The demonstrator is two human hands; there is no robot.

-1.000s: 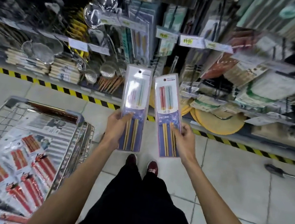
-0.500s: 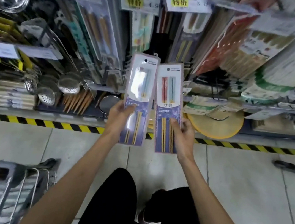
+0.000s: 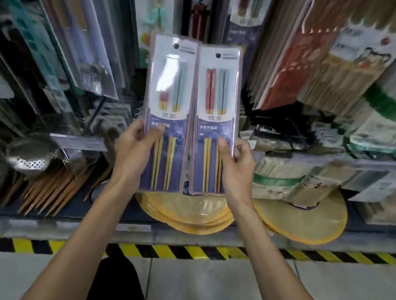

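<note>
I have one chopstick pack in each hand, both raised in front of the hanging display. My left hand (image 3: 133, 152) pinches the left pack (image 3: 170, 91) at its lower half, thumb flat across the front and fingers curled behind the card, where I cannot see them. My right hand (image 3: 235, 169) mirrors that grip on the right pack (image 3: 217, 97). Both packs stand upright, long axis vertical, hang holes at the top, and their inner edges touch, like an open book. What matters for the next move is what sits above them: a matching hanging pack (image 3: 245, 6) shows just over and slightly right of the right pack, further back in the display. I judge that if either pack goes onto that row, the path is upward and away from me, top edge leading, and my right hand is the nearer one. I cannot make out the peg itself among the blurred packaging. Low down, the yellow round mats (image 3: 303, 220) lie on the bottom shelf (image 3: 33, 219) under my wrists, and the metal strainers (image 3: 29, 154) sit well off to my left.
</note>
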